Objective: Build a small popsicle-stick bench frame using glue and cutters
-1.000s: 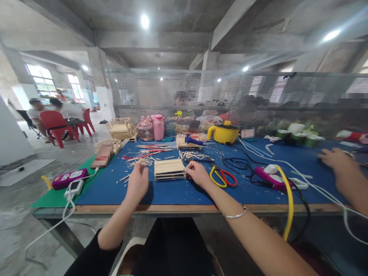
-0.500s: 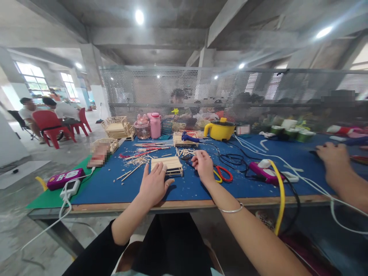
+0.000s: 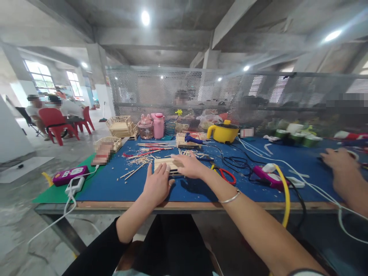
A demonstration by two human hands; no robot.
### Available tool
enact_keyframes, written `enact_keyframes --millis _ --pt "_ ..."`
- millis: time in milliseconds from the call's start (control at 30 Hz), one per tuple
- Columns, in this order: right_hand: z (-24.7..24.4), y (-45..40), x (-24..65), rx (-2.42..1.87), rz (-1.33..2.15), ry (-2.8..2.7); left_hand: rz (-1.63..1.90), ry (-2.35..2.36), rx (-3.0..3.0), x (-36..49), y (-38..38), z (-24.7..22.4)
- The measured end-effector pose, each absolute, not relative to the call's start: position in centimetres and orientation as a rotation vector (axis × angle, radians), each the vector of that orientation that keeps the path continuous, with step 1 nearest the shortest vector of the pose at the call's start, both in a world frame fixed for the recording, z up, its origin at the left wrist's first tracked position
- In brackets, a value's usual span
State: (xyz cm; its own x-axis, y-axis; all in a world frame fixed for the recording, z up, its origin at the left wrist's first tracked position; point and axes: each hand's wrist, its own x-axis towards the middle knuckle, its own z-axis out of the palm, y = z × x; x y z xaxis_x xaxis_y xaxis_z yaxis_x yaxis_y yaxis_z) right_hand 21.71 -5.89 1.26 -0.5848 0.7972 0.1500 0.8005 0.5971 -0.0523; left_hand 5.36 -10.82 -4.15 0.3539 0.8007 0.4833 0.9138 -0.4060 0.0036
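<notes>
A small platform of pale wooden sticks [image 3: 161,164] stands on the blue mat in front of me. My left hand [image 3: 156,186] rests its outstretched fingers on the platform's near left edge, thumb out to the right. My right hand [image 3: 189,165] reaches across the platform's right end with fingers extended; whether they touch it I cannot tell. Behind my right hand lie short stick pieces, partly hidden. Red-and-yellow-handled scissors [image 3: 227,176] lie right of that wrist. Farther back, a blue glue gun [image 3: 192,138] rests on another stick piece [image 3: 180,141].
Loose sticks and shavings [image 3: 142,160] lie left of the platform. At the back stand a pink bottle [image 3: 158,126] and a yellow pot [image 3: 225,132]. A purple power strip [image 3: 267,177] with cables lies right; another person's hand [image 3: 339,159] is at far right.
My right hand has moved left from beside the platform to over its right end, its fingers now stretched out. My left hand stays on the platform. The view has shifted slightly.
</notes>
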Motion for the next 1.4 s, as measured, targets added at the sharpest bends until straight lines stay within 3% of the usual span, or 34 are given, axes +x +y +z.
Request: enact_keyframes --millis 333,467,600,933,1233,1300,1400 --pt "-0.1 -5.2 19.8 -1.450 0.139 -2.757 -0.676 -1.564 -2.435 4.9 -11.0 -4.1" --pt "-0.1 -4.9 22.6 -1.291 0.308 -2.278 -1.054 -1.747 -2.310 3.0 -11.3 -5.0" --pt "-1.4 -5.0 24.6 -1.401 0.500 -1.726 -1.483 -2.031 -2.256 1.3 -10.6 -5.7" --pt "-1.6 -6.2 22.7 -1.412 0.877 -1.534 -1.971 -2.199 -2.231 1.0 -7.5 -4.3" --pt "0.8 -8.8 23.5 -1.094 1.228 -1.196 -2.534 -1.953 -2.254 1.1 -9.6 -1.5" --pt "1.6 -9.1 24.6 -1.029 1.233 -1.116 -2.367 -1.874 -2.373 1.4 -9.7 -1.3" --pt "2.1 -9.4 26.5 -0.961 1.217 -1.024 -1.366 -1.626 -2.805 3.4 -9.8 -2.2"
